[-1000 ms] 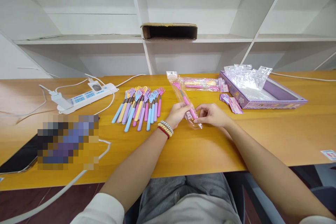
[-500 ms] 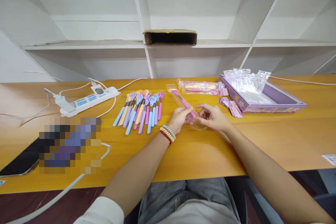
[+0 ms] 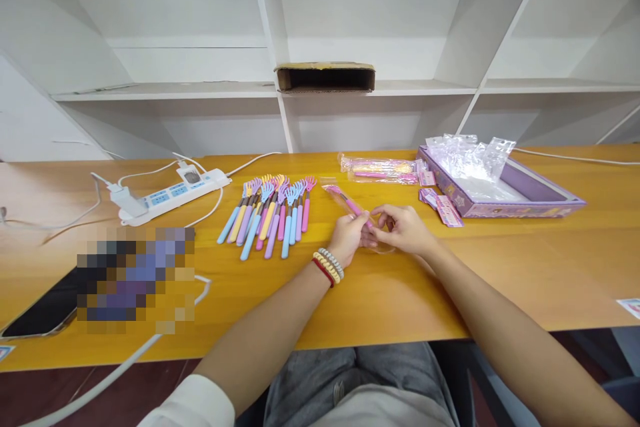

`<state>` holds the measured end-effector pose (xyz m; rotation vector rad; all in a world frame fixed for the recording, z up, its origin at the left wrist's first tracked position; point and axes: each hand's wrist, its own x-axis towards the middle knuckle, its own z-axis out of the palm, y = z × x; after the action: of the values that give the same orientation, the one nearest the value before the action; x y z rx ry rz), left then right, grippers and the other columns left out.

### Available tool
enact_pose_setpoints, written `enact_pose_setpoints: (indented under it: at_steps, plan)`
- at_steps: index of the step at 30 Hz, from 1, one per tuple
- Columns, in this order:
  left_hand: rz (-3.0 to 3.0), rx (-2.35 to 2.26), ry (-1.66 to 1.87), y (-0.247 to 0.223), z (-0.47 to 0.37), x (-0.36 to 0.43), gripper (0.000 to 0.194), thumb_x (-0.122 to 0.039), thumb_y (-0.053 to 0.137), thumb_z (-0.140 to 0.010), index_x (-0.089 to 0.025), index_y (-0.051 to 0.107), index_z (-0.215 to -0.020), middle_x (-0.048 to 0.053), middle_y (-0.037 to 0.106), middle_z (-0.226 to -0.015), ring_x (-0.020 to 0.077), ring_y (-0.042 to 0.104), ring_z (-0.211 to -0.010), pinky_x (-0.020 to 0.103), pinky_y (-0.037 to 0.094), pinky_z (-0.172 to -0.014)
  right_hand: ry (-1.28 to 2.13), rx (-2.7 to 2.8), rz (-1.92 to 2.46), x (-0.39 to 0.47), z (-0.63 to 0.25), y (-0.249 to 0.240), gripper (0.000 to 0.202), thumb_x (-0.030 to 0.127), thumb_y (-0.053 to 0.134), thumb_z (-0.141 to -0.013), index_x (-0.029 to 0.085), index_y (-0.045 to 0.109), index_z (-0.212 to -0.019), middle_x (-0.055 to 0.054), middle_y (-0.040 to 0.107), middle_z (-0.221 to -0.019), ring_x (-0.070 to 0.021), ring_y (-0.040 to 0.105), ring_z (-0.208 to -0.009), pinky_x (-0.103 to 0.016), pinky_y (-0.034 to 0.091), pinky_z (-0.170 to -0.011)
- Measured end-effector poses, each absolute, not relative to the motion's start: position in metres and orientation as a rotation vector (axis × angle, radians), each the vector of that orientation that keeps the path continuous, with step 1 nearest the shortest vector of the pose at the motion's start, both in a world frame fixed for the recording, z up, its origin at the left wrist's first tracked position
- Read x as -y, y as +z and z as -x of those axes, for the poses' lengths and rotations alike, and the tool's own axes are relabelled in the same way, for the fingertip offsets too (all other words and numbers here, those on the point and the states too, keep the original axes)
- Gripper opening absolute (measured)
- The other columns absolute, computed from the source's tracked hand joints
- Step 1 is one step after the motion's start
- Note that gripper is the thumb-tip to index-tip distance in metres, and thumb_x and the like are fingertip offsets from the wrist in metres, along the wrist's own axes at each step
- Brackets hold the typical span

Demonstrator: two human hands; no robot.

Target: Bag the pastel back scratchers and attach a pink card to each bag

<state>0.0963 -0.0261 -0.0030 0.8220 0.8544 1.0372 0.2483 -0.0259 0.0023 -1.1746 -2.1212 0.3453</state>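
A pink back scratcher (image 3: 353, 207) with a small claw-shaped head lies inside a clear plastic sleeve (image 3: 330, 181), its head pointing away from me. My left hand (image 3: 347, 238) is closed around the sleeve and the handle, thumb on top. At the near end of the sleeve, my right hand (image 3: 406, 228) has its thumb and index finger pinched together, apparently on the plastic edge; the exact grip is partly hidden. Left of my hands lies a bunch of back scratchers (image 3: 273, 221) in blue, yellow, purple and pink, heads facing the shelf.
Behind my hands lie bagged back scratchers (image 3: 385, 169), beside purple cards (image 3: 449, 211). A purple box (image 3: 530, 208) at right holds clear bags (image 3: 467, 157). At left are a white power strip (image 3: 175, 197), cables and a black phone (image 3: 43, 303). A cardboard box (image 3: 325, 68) sits on the shelf.
My left hand has shifted slightly right and closer to my right hand. The sleeve and back scratcher have moved with it, and the right fingertips have drawn together. The view has tilted slightly.
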Motion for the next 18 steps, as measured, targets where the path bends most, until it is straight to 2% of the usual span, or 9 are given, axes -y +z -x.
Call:
enact_pose_setpoints:
  at_steps: [8,15,18]
  plan:
    - [-0.831,-0.896,1.024,-0.002,-0.1,0.032,0.025,-0.034,0.058,-0.08,-0.013,0.05,-0.07,0.0,0.055,-0.049,0.0108,0.055,-0.039,0.023,0.049,-0.044,0.417,2.144,1.175,0.027,-0.245,0.004,0.03,0.046,0.06,-0.075,0.018,0.063,-0.085,-0.001,0.061,-0.064,-0.0099,0.05,-0.053,-0.022,0.037,-0.055]
    - [-0.899,-0.923,0.674,-0.002,-0.094,0.022,0.048,-0.057,0.046,-0.08,-0.012,0.055,-0.068,0.01,0.064,-0.057,0.0154,0.06,-0.045,0.025,0.049,-0.045,0.52,2.159,1.108,0.025,-0.251,0.01,0.024,0.041,0.059,-0.078,0.018,0.066,-0.083,-0.002,0.062,-0.064,-0.0113,0.052,-0.055,-0.024,0.04,-0.058]
    - [-0.893,-0.903,0.636,-0.002,-0.09,0.019,0.048,-0.058,0.046,-0.08,-0.012,0.056,-0.068,0.01,0.065,-0.06,0.0145,0.06,-0.047,0.025,0.05,-0.047,0.623,2.166,1.113,0.026,-0.253,0.013,0.023,0.039,0.06,-0.077,0.018,0.066,-0.083,-0.002,0.062,-0.065,-0.0112,0.051,-0.055,-0.024,0.04,-0.057]
